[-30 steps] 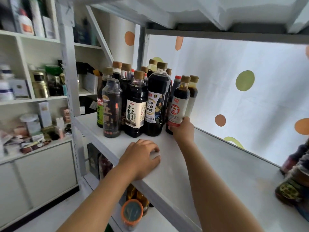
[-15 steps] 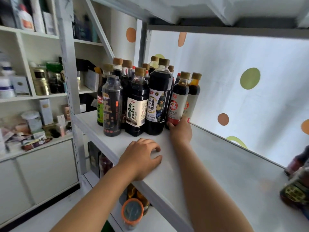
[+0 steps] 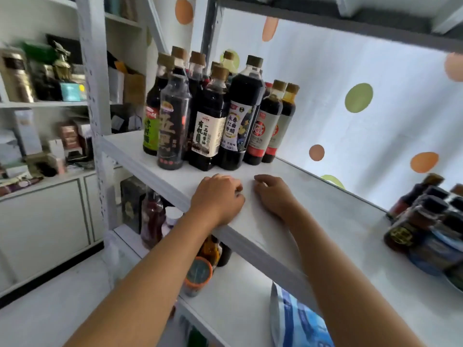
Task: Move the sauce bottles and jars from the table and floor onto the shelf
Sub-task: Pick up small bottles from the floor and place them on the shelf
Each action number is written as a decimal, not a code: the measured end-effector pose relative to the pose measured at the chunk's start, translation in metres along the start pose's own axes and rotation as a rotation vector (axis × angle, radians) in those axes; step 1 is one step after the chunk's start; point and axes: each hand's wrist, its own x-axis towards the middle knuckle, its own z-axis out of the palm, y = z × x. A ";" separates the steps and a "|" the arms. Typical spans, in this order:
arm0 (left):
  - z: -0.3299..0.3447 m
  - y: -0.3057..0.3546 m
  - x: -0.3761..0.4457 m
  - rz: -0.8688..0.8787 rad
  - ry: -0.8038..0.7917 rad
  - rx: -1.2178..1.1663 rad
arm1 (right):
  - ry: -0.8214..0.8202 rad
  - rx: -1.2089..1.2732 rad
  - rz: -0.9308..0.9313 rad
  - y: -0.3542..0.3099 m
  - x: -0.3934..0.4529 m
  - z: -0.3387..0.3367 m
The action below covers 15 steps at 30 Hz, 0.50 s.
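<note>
White shelf (image 3: pixel 325 221) is carrying the sauce bottles (image 3: pixel 213 116), standing clustered upright at its back left corner. Left hand (image 3: pixel 216 199) and right hand (image 3: pixel 271 194) are resting near the front edge, fingers curling loosely, grasping nothing.

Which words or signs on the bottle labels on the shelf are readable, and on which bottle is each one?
"有机" and "一品鲜酱油": cream label of the square dark bottle.
"永春红曲香醋": purple label of the tall dark bottle.
"减": grey and red label of the slim bottle.
Large gold characters on the black-labelled bottle: too stylised to read.
Green-labelled bottle: blurred.
Bottles at the right edge: blurred.
</note>
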 end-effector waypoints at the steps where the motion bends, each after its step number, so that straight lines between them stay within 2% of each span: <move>1: 0.000 -0.001 -0.003 -0.008 0.001 -0.012 | -0.038 -0.131 -0.029 -0.004 -0.013 0.002; 4: 0.002 -0.003 -0.006 -0.032 -0.006 -0.016 | -0.137 -0.344 -0.046 -0.013 -0.041 0.005; 9: 0.011 -0.005 -0.027 0.001 0.020 0.017 | -0.167 -0.437 0.003 -0.012 -0.091 0.008; 11: 0.017 -0.007 -0.053 0.078 0.090 0.051 | -0.094 -0.454 0.036 -0.018 -0.117 0.013; 15: 0.020 -0.006 -0.110 0.058 0.138 0.016 | 0.230 -0.486 0.029 -0.034 -0.187 0.049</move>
